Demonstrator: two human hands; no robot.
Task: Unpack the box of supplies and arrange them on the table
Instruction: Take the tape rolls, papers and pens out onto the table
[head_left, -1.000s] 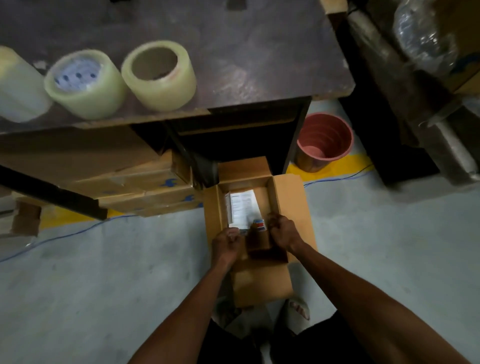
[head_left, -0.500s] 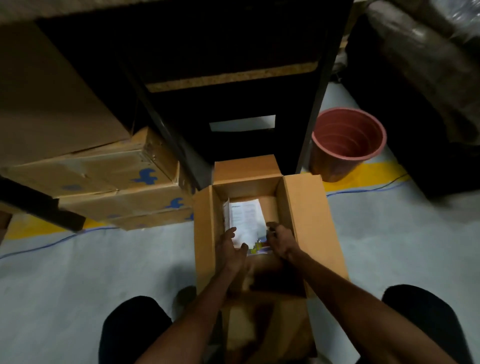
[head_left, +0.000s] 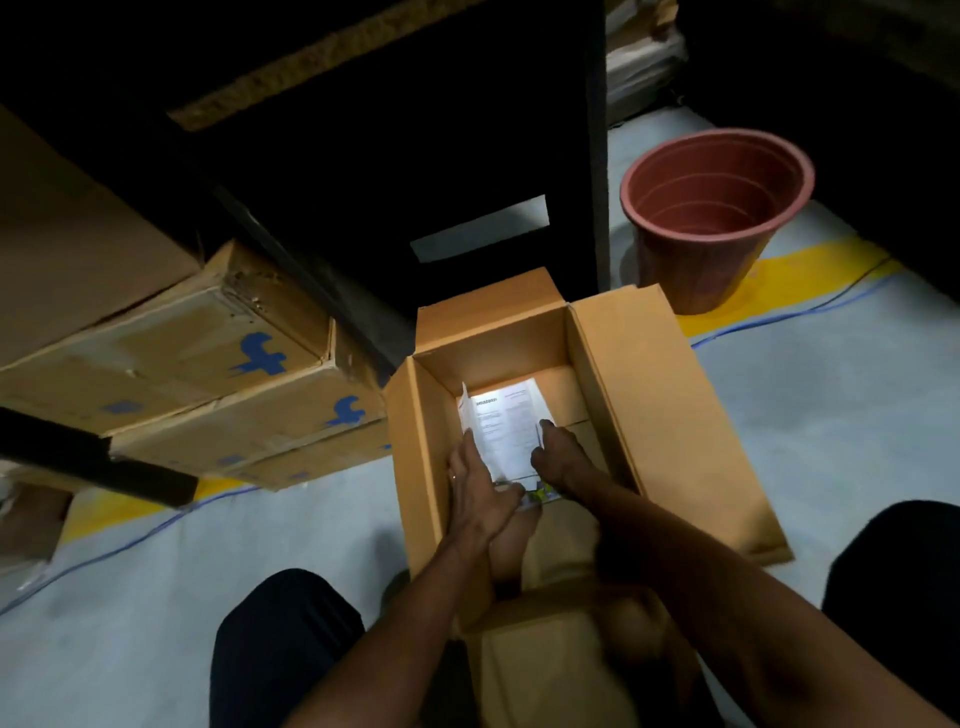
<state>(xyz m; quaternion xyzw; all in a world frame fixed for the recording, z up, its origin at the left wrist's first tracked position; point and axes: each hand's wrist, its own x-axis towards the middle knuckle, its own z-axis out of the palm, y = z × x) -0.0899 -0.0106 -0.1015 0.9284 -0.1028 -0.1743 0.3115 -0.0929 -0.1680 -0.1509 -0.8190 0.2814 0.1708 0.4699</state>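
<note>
Open cardboard box (head_left: 670, 415) standing on the pale floor (head_left: 831, 426), directly in front of the crouching person, its four flaps folded outward. Inside the box lies a white printed sheet (head_left: 506, 431), bent up along its left edge against the left inner wall; the heading reads "amazon", the rest of the print being too small to read. At the near edge of the sheet a small coloured item (head_left: 540, 493) shows partly, its identity not discernible.

Both hands reach down into the box. The left hand (head_left: 480, 491) lies along the left side of the sheet, fingers extended and flat, with the fingertips touching the sheet's raised edge. The right hand (head_left: 558, 457) is at the right side of the sheet, with a finger (head_left: 545, 428) on the paper; whether its fingers curl round anything below cannot be told. The two hands are apart, the sheet between them.

Surroundings: the person's dark-clad knees (head_left: 280, 644) at the near left and near right of the box. Far from the box, the dark underside of a counter (head_left: 363, 156). At left, a stack of cardboard cartons (head_left: 208, 374) bearing blue marks. At far right, a reddish-brown plastic pot (head_left: 711, 218), upright on a yellow floor stripe (head_left: 810, 275). A thin blue cable (head_left: 779, 319) runs across the floor beside the stripe.
</note>
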